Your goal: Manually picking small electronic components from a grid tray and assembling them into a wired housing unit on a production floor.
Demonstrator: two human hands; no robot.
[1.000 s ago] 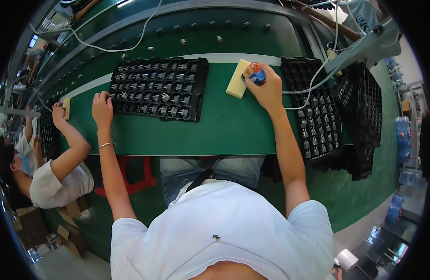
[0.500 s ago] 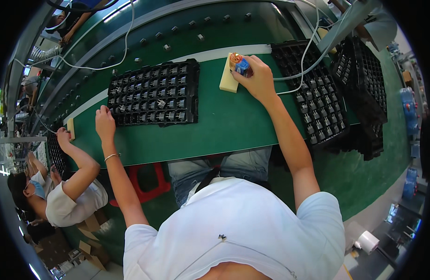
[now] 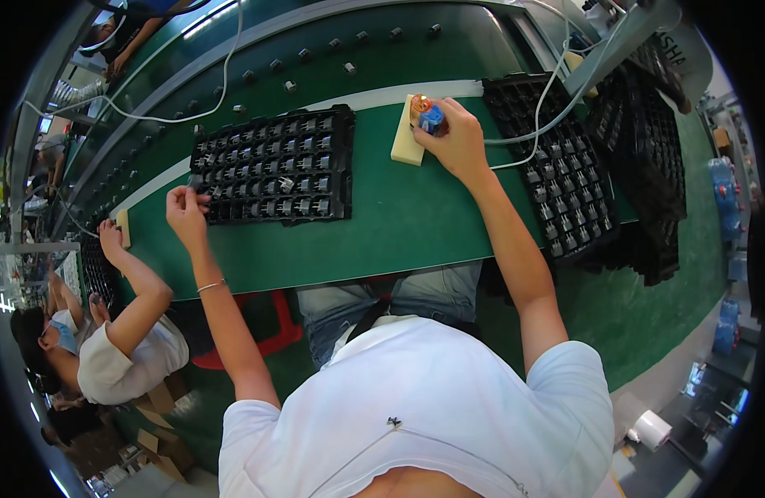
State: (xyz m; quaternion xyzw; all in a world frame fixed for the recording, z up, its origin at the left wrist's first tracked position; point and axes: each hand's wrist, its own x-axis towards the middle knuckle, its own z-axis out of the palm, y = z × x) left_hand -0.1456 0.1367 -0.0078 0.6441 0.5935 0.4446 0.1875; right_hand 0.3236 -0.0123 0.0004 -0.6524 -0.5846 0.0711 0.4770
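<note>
At the left end of a black compartment tray (image 3: 270,166), my left hand (image 3: 186,212) pinches a small dark part (image 3: 194,181) between thumb and fingertips. Rows of small dark plug-like parts with metal pins fill this tray. Farther right, my right hand (image 3: 455,139) is closed around a small blue object with a clear orange top (image 3: 429,114); its lower end is hidden by my fingers. It is held over a pale yellow block (image 3: 406,146) lying on the green table (image 3: 382,224).
A second black tray of parts (image 3: 572,187) lies at the right, with stacked trays (image 3: 648,158) beyond it. A white cable (image 3: 538,112) crosses there. Beyond the table, small parts sit on a green conveyor (image 3: 316,70). A co-worker (image 3: 129,349) sits at the left.
My left hand has drawn slightly left and turned upward at the tray's edge, and a dark part now shows in its fingers. My right hand has hardly moved. Parts on the conveyor have shifted left.
</note>
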